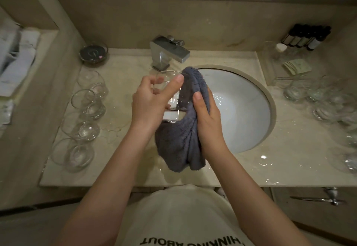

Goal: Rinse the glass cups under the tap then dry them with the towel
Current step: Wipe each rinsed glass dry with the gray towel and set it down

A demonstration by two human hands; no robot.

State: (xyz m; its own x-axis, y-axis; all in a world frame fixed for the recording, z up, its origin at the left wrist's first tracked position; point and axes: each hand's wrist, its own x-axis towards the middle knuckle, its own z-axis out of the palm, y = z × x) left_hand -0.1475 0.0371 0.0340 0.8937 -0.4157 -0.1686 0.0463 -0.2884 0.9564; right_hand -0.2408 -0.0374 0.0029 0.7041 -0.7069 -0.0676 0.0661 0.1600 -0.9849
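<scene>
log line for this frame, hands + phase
phase: drying | left hand: holds glass cup | right hand: grips grey towel against cup | tap: off

Legible text is found in one place only: the front of the person's pale shirt, at the bottom edge of the head view. Dark block capitals are printed there and are seen upside down from the camera. The word "ABOUT" is read in full. Beside it, a second word is cut off by the frame edge; only "HINKING" is visible. The labels on the dark bottles are too blurred to be read.
</scene>
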